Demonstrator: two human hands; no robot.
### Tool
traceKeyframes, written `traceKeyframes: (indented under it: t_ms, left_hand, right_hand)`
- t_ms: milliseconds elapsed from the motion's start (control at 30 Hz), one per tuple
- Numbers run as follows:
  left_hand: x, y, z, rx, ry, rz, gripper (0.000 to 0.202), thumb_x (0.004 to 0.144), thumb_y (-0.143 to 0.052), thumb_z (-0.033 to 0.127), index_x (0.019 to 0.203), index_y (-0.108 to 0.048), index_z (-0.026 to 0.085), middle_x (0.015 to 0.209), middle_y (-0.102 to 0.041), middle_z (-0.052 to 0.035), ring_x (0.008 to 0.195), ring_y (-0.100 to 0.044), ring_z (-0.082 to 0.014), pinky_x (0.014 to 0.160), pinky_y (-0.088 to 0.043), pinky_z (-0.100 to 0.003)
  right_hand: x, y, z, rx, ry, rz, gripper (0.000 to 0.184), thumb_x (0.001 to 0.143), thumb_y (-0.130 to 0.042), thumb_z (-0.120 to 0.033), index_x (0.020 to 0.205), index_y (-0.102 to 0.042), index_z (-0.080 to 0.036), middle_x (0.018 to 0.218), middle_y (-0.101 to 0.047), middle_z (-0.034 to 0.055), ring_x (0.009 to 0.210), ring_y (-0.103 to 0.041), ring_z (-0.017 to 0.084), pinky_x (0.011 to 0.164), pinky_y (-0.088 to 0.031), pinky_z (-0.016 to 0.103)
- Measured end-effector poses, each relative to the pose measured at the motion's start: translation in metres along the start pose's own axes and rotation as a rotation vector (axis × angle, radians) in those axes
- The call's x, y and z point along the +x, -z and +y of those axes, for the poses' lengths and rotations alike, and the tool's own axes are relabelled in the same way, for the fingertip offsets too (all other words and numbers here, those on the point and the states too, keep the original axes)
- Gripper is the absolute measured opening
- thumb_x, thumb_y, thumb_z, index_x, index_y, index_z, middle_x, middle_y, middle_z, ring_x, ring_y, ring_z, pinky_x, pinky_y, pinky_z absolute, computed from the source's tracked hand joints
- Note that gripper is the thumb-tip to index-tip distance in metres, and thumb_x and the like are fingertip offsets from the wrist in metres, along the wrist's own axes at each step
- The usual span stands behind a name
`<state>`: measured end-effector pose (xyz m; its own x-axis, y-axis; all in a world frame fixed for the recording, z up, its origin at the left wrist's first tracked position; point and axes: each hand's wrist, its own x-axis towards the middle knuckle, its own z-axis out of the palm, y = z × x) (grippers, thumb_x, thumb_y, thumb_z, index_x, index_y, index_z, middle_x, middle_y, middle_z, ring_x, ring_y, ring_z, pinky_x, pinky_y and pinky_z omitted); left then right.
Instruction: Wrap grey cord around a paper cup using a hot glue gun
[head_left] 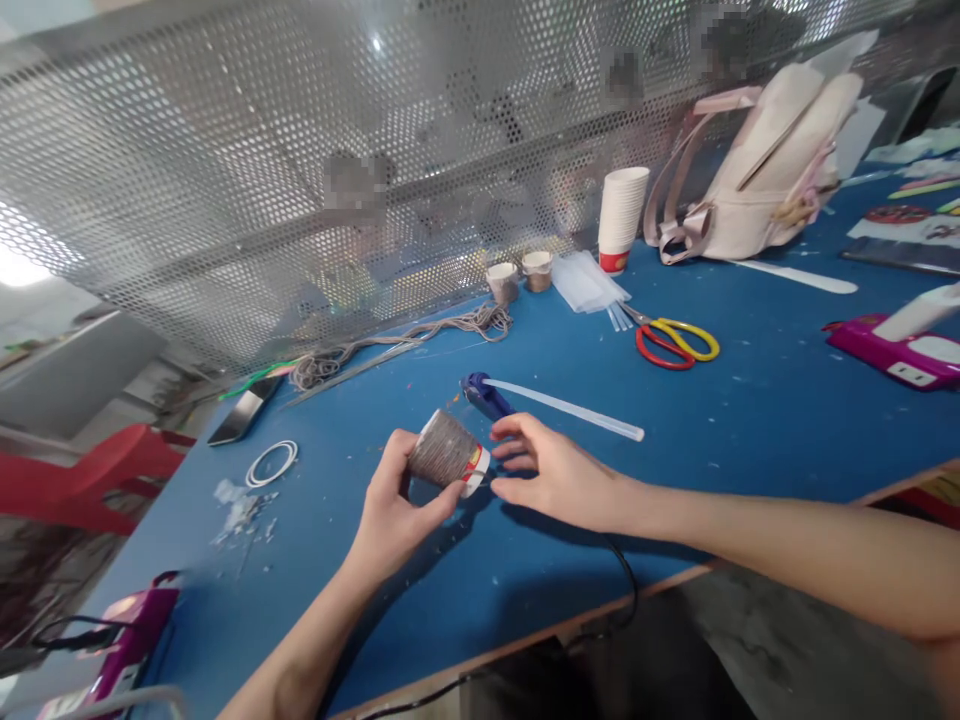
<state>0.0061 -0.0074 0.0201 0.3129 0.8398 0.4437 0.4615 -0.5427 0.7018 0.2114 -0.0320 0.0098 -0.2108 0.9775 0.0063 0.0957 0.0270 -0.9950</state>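
Observation:
My left hand (pixel 394 510) grips a paper cup (pixel 448 455) wrapped in grey cord, held on its side above the blue table (pixel 750 420), with its red and white rim pointing right. My right hand (pixel 555 475) lies just right of the cup with the fingers stretched out, their tips close to the rim. It rests over a blue glue gun (pixel 486 395) with a clear glue stick (pixel 570 410) sticking out of its back. The gun's black cable (pixel 626 590) runs off the near edge.
A bundle of grey cord (pixel 405 340), two small wrapped cups (pixel 519 275), a stack of paper cups (pixel 621 215), red and yellow scissors (pixel 675 340), a pink bag (pixel 765 170), a phone (pixel 244 410) and a white ring (pixel 271 462) lie about. A perforated metal screen (pixel 300 150) stands behind.

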Motion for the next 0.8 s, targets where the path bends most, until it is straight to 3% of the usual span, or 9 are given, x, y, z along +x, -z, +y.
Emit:
traceKeyframes:
  t_ms: [67, 133, 233, 333, 433, 533, 633, 800]
  left_hand:
    - [-0.002, 0.0, 0.007, 0.048, -0.01, -0.003, 0.019, 0.07, -0.068, 0.024, 0.084, -0.055, 0.021, 0.076, -0.047, 0.0034, 0.067, -0.045, -0.0123, 0.061, -0.039, -0.023]
    - [-0.003, 0.0, 0.011, 0.1, -0.01, -0.007, 0.019, 0.069, -0.068, 0.024, 0.083, -0.055, 0.021, 0.075, -0.048, 0.0033, 0.066, -0.046, -0.0124, 0.062, -0.039, -0.024]
    - [-0.002, 0.002, 0.014, 0.163, 0.022, -0.029, 0.019, 0.069, -0.066, 0.026, 0.083, -0.055, 0.02, 0.075, -0.049, 0.0028, 0.066, -0.047, -0.0128, 0.062, -0.04, -0.024]
    - [-0.001, 0.003, 0.016, 0.192, 0.057, -0.06, 0.021, 0.069, -0.066, 0.028, 0.085, -0.056, 0.02, 0.075, -0.051, 0.0024, 0.066, -0.049, -0.0131, 0.062, -0.041, -0.025]
    - [0.0, 0.002, 0.017, 0.186, 0.091, -0.098, 0.021, 0.069, -0.066, 0.028, 0.086, -0.056, 0.02, 0.077, -0.053, 0.002, 0.068, -0.05, -0.0135, 0.063, -0.041, -0.025]
    - [-0.001, 0.001, 0.016, 0.154, 0.129, -0.141, 0.022, 0.069, -0.065, 0.029, 0.087, -0.057, 0.019, 0.079, -0.055, 0.0014, 0.07, -0.052, -0.014, 0.064, -0.042, -0.025]
    - [-0.002, 0.001, 0.012, 0.124, 0.17, -0.17, 0.023, 0.069, -0.066, 0.03, 0.087, -0.057, 0.019, 0.079, -0.056, 0.0013, 0.07, -0.052, -0.0142, 0.065, -0.042, -0.025]
    - [-0.002, 0.0, 0.011, 0.044, 0.268, -0.233, 0.028, 0.068, -0.067, 0.031, 0.091, -0.058, 0.018, 0.082, -0.058, -0.0005, 0.072, -0.054, -0.0154, 0.066, -0.044, -0.026]
  right_hand:
    - [0.0, -0.011, -0.002, 0.236, -0.158, -0.044, 0.056, 0.064, -0.076, -0.016, 0.11, -0.045, -0.018, 0.122, -0.055, 0.011, 0.089, -0.065, 0.016, 0.078, -0.054, 0.031]
    - [0.001, -0.016, -0.004, 0.434, -0.304, -0.098, 0.054, 0.065, -0.075, -0.013, 0.109, -0.043, -0.018, 0.119, -0.057, 0.0095, 0.07, -0.065, 0.01, 0.068, -0.055, 0.028]
    - [0.0, -0.014, -0.008, 0.564, -0.432, -0.177, 0.045, 0.069, -0.07, -0.011, 0.105, -0.044, -0.017, 0.091, -0.062, 0.0006, 0.048, -0.057, 0.006, 0.051, -0.051, 0.024]
    - [-0.002, -0.008, -0.009, 0.496, -0.459, -0.215, 0.034, 0.071, -0.068, -0.01, 0.096, -0.045, -0.017, 0.063, -0.055, -0.0083, 0.04, -0.045, 0.004, 0.042, -0.04, 0.019]
    - [-0.003, -0.004, -0.008, 0.258, -0.358, -0.242, 0.022, 0.072, -0.068, -0.012, 0.083, -0.05, -0.017, 0.057, -0.051, -0.0088, 0.044, -0.041, 0.004, 0.043, -0.034, 0.018]
    - [-0.004, -0.002, -0.005, -0.06, -0.066, -0.175, 0.007, 0.076, -0.066, -0.015, 0.075, -0.059, -0.015, 0.061, -0.053, -0.0052, 0.055, -0.047, 0.007, 0.052, -0.036, 0.02]
    - [-0.004, -0.002, -0.003, -0.182, 0.144, -0.087, 0.008, 0.079, -0.062, -0.017, 0.072, -0.061, -0.016, 0.068, -0.056, -0.0026, 0.062, -0.05, 0.008, 0.057, -0.037, 0.021]
    - [-0.003, -0.004, -0.005, -0.121, 0.103, -0.054, 0.01, 0.079, -0.063, -0.02, 0.071, -0.059, -0.017, 0.068, -0.054, -0.0033, 0.063, -0.05, 0.008, 0.057, -0.038, 0.02]
